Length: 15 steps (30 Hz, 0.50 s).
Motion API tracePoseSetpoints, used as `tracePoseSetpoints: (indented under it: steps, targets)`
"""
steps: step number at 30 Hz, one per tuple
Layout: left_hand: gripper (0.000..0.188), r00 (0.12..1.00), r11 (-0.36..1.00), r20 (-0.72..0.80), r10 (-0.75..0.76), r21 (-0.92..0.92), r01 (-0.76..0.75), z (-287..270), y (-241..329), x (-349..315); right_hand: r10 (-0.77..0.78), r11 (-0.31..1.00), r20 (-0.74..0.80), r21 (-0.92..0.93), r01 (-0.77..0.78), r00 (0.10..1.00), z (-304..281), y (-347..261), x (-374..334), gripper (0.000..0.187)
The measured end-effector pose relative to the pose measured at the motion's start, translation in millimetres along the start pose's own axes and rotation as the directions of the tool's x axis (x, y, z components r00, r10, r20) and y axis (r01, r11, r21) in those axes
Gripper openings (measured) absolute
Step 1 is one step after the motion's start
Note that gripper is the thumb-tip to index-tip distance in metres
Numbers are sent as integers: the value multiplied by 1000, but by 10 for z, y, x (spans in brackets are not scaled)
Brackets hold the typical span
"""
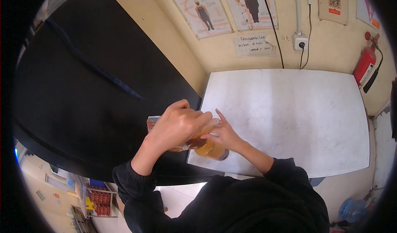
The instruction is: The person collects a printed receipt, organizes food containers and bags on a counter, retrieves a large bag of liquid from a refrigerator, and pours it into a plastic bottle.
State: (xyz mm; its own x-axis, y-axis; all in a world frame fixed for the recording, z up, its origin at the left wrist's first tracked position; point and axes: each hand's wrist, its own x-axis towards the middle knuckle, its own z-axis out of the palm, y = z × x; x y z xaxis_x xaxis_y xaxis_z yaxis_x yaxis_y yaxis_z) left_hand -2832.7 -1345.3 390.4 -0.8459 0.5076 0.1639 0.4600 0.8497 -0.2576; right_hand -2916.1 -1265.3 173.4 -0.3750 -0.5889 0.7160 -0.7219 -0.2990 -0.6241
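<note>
hand (pixel 178 123) on packet (pixel 152 122), handwritten note (pixel 253 45) beyond

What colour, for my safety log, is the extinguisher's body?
The extinguisher's body is red; see head view.

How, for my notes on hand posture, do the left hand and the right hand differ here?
The left hand shows its back, fingers bent; the right hand has one finger sticking out. The left hand covers part of a reddish-brown packet; the right hand is at a yellowish container. The left hand looks larger in this view than the right hand. Both are bare, below black sleeves.
</note>
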Motion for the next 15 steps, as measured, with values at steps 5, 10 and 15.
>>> tracePoseSetpoints:
  steps: [5,10,15]
  targets:
    - [17,1000,1000,-15,-8,-23,7,-3,-5,-16,46,999,58,-25,-45,997,63,35,-65,26]
    - [20,1000,1000,-9,-13,-17,13,-32,-2,-21,37,999,70,-33,-34,997,126,57,-97,28]
    - [18,1000,1000,5,-14,4,14,-32,-22,-25,17,997,45,-77,-14,999,160,59,-128,28]
